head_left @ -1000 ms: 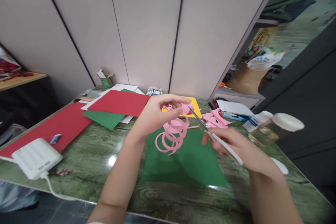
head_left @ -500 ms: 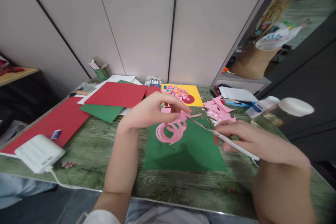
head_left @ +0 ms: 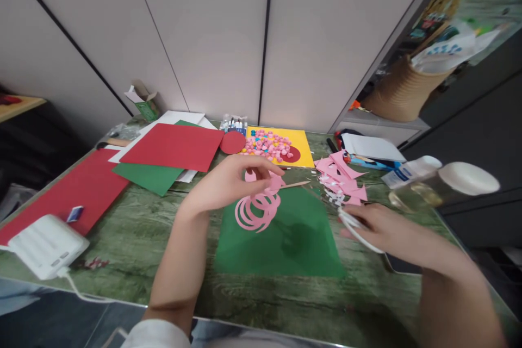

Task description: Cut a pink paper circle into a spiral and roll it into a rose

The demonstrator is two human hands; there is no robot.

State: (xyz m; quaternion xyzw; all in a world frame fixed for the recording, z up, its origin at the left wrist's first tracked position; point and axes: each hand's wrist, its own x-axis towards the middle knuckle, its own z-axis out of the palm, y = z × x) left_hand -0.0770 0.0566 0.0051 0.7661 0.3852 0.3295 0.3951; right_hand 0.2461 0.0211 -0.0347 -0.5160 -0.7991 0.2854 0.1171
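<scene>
My left hand (head_left: 240,182) pinches a pink paper spiral (head_left: 256,209), whose cut loops dangle over a sheet of green paper (head_left: 281,250). In my right hand (head_left: 383,231) are white-handled scissors (head_left: 359,231), held by the handles to the right of the green sheet. Their blades point toward the spiral but are apart from it, and motion blurs them. A thin wooden stick (head_left: 296,184) lies at the green sheet's far edge, just beyond the spiral. Pink paper scraps (head_left: 340,174) are heaped behind the scissors.
Pink, yellow and blue beads (head_left: 267,144) lie on yellow paper (head_left: 302,141) beside a red paper circle (head_left: 232,142). Red sheets (head_left: 175,147) are stacked left. A white charger (head_left: 49,247) sits front left. At right stand a lidded jar (head_left: 444,185) and a phone-like dark object (head_left: 402,265).
My right hand has drawn the scissors away from the pink spiral, to the right and down. My left hand still holds the spiral, and the view has shifted slightly.
</scene>
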